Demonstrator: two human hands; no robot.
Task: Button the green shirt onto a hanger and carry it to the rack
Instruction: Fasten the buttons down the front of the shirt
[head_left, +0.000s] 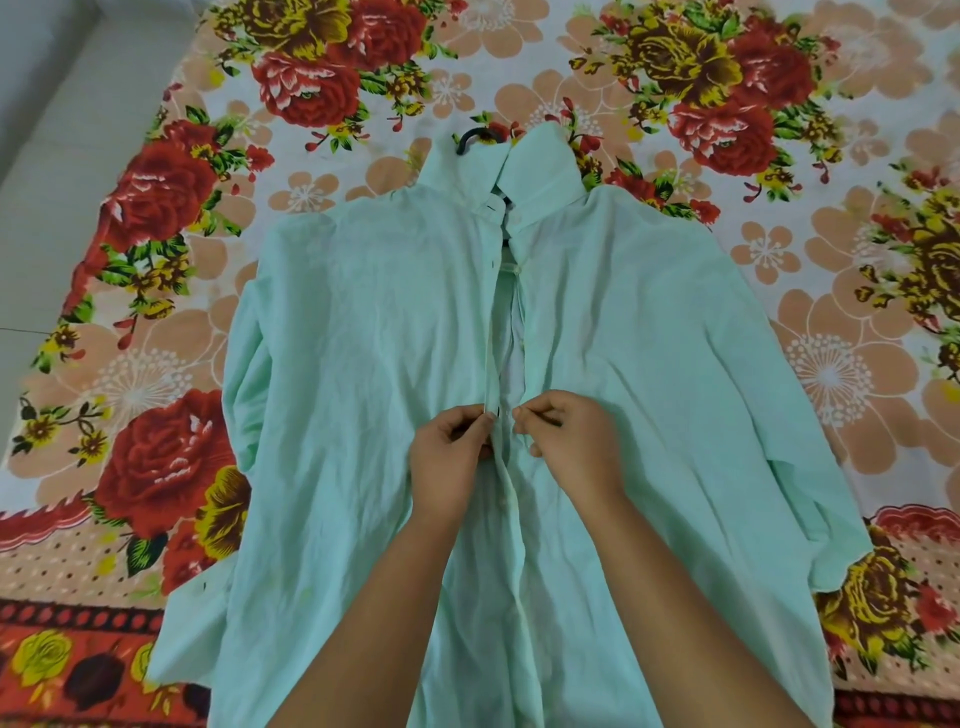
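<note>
A pale green shirt (363, 338) lies face up on the bed, collar away from me. A black hanger hook (475, 139) sticks out of the collar; the rest of the hanger is hidden inside. The front is joined below my hands and gapes open above them, up to a button near the collar. My left hand (452, 457) pinches the left placket edge at mid-chest. My right hand (566, 441) pinches the right front edge just across the gap. Both sleeves lie folded alongside the body.
The shirt rests on a bedsheet (779, 156) printed with red and yellow roses, which spreads to the right and far side. The bed's left edge meets a pale floor (57, 156) at the upper left. No rack is in view.
</note>
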